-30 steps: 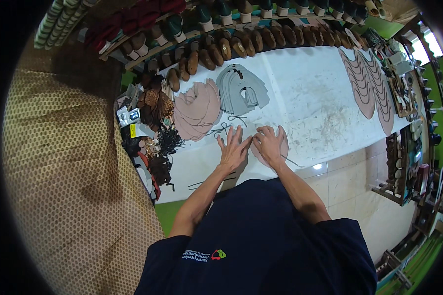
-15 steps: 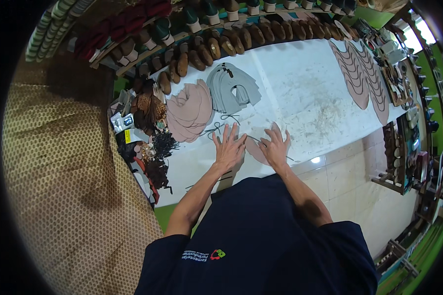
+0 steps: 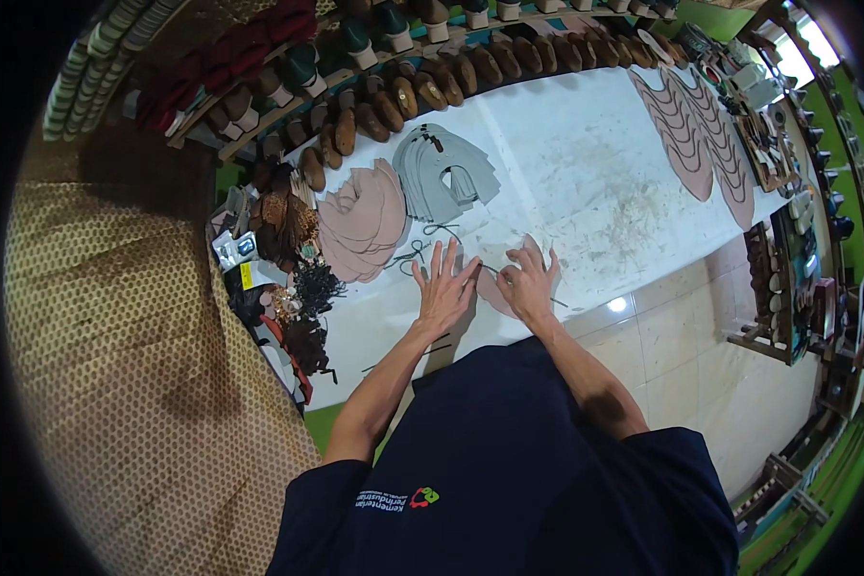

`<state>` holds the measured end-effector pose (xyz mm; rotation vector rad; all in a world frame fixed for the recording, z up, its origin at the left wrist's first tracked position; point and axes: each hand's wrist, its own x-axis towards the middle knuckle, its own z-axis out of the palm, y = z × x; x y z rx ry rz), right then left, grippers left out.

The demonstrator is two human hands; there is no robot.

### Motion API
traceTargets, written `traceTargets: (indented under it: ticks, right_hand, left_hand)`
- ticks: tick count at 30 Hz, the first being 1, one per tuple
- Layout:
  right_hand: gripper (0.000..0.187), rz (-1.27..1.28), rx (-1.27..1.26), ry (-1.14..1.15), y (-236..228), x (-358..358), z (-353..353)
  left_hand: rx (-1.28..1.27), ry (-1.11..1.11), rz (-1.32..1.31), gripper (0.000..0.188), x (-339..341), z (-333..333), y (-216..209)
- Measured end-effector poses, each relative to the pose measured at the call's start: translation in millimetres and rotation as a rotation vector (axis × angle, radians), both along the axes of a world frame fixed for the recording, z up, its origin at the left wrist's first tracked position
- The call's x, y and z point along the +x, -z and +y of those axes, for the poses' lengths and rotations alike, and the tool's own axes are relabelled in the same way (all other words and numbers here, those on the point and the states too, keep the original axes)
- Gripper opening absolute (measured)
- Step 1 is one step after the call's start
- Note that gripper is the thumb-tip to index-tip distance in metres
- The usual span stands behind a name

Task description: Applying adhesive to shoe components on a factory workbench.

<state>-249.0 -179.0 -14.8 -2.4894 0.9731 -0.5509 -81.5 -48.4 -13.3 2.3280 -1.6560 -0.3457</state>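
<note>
My left hand (image 3: 444, 296) lies on the white table with its fingers spread and its thumb against one end of a thin dark cord (image 3: 491, 269). That cord runs across a pink sole-shaped piece (image 3: 493, 292) and comes out past my right wrist. Over the piece, my right hand (image 3: 527, 288) has thumb and forefinger pinched together at the cord, the other fingers raised. The hand covers part of the piece. Beyond my left fingertips lie looped dark cords (image 3: 415, 253). A few short dark strips (image 3: 437, 346) lie beside my left forearm.
Fanned pink pieces (image 3: 363, 226) and grey pieces (image 3: 444, 173) lie farther back on the table (image 3: 586, 163). Overlapping pink soles (image 3: 677, 134) are at the far right. Brown shoe lasts (image 3: 394, 101) line the back edge. Dark scraps (image 3: 307, 326) crowd the left end.
My right forefinger has curled in to the thumb, while its other fingers have lifted and spread. My left hand stays in place. The whole view has shifted slightly.
</note>
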Motion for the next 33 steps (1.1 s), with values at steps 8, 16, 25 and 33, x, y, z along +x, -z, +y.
traceTargets:
  ticks: [8,16,25,33]
  right_hand:
    - [0.011,0.012,0.002,0.002,4,-1,3]
    - [0.010,0.049,0.004,-0.002,12,-2,9]
    - [0.013,0.077,0.019,0.011,9,1,12]
    - [0.015,0.074,-0.037,0.001,11,1,14]
  left_hand:
    - [0.083,0.076,-0.011,0.045,-2,-2,1]
    - [0.106,0.077,0.037,0.046,1,-1,-2]
    - [0.044,0.108,0.053,0.050,1,-3,1]
    - [0.082,0.161,0.006,0.048,3,-3,3]
